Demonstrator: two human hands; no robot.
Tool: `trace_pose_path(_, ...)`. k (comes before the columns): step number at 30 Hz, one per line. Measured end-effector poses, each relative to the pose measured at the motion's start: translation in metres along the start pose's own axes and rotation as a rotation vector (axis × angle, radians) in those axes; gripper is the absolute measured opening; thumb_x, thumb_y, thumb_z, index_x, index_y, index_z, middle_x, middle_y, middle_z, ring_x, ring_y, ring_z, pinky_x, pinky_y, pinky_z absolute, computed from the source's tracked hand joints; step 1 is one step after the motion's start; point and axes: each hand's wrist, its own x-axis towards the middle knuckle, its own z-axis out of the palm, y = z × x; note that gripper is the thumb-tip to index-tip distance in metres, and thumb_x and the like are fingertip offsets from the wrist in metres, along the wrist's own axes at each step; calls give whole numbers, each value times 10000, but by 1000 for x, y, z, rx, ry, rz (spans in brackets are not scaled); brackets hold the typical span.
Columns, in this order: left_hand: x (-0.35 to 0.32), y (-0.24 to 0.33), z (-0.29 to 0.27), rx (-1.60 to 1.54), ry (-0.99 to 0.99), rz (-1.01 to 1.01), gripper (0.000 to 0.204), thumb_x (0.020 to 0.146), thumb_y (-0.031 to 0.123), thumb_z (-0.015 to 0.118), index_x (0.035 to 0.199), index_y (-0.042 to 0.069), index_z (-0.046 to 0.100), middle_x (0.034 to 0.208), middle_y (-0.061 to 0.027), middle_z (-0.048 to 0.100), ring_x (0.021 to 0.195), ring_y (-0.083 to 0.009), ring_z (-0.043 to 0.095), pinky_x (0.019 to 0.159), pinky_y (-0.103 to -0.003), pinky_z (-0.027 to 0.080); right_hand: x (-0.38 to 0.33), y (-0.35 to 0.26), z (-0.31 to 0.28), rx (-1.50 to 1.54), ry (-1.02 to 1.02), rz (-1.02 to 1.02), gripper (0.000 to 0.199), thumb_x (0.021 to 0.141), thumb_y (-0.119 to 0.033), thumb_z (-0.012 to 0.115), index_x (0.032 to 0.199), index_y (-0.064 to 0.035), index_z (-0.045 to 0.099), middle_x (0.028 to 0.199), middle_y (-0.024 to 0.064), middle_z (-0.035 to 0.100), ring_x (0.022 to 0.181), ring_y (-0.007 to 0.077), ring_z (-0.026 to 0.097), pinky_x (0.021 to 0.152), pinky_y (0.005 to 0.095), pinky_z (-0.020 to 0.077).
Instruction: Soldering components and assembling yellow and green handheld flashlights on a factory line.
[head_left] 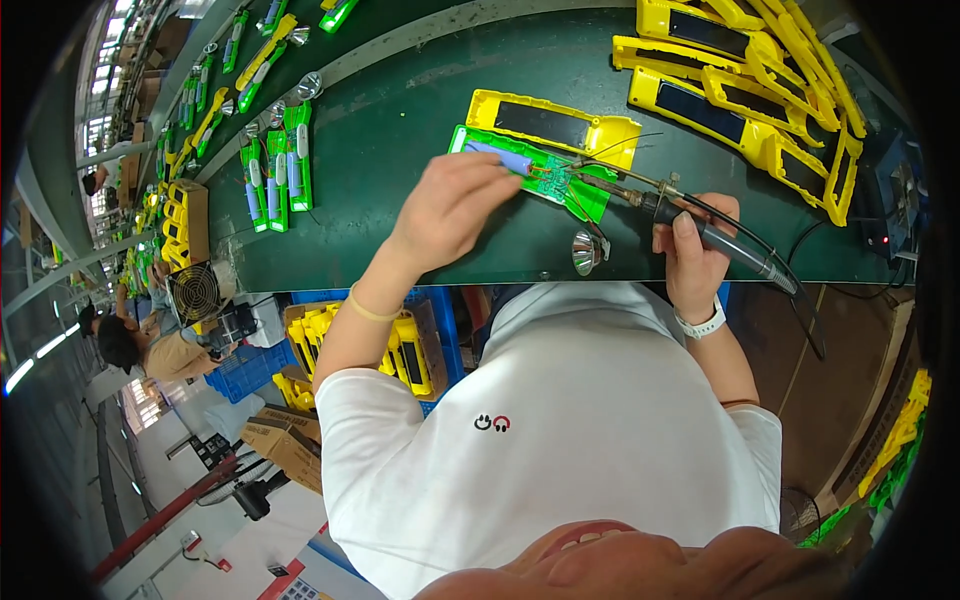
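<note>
A green plastic housing (594, 200) lies on the bench in front of me, with a blue cylindrical battery (505, 157) and a small green circuit board (551, 181) in it. My left hand (452, 212) reaches over the housing's near left side, fingers bent together against the battery; what they pinch is hidden. In my right hand (692, 255) is a soldering iron (728, 243), its tip at the right end of the board. A silvery lamp reflector (586, 254) hangs on wires at the housing's near side. Just behind lies a yellow frame (612, 137) with a dark panel.
Yellow frames (690, 105) are piled at the back right. Green housings with batteries (277, 175) stand in a row at the left, with more beyond. The iron's cable (815, 325) droops over the bench edge. A black fan (197, 293) and another person (165, 350) are at far left.
</note>
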Motion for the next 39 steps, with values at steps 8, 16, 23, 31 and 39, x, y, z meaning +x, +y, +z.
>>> trace_pose_path(8,22,-4,6,60,-74,197,235,685,46,603,917,52,642,830,-65,614,820,-199,607,670,-281,525,-13,4,-1,-17,15,40,254,847,-57,579,972,-43,358,796,64,479,547,98,485,491,229,447)
trace_pose_path(16,32,5,-2,157,-209,135,300,663,40,606,957,59,659,861,-60,598,796,-188,611,672,-277,536,-13,6,1,-71,-4,-15,271,834,-29,592,961,-35,353,822,77,508,571,83,505,500,210,444)
trace_pose_path(23,31,5,-1,180,-219,147,307,678,52,597,980,50,651,874,-64,588,809,-192,608,675,-283,535,-11,7,0,-91,-33,-1,264,837,-39,593,958,-30,359,831,67,513,581,73,501,505,202,437)
trace_pose_path(31,29,7,0,195,-232,163,307,681,42,612,986,47,647,884,-62,577,815,-192,604,678,-284,537,-11,13,-1,-190,-99,-28,245,830,-22,579,945,-50,365,874,74,480,591,98,478,532,241,462)
trace_pose_path(39,27,7,0,202,-227,164,293,680,31,626,972,51,650,873,-54,569,810,-186,600,671,-279,538,-15,8,-4,15,-21,-26,270,846,-64,592,988,-36,364,852,75,498,596,94,493,537,222,441)
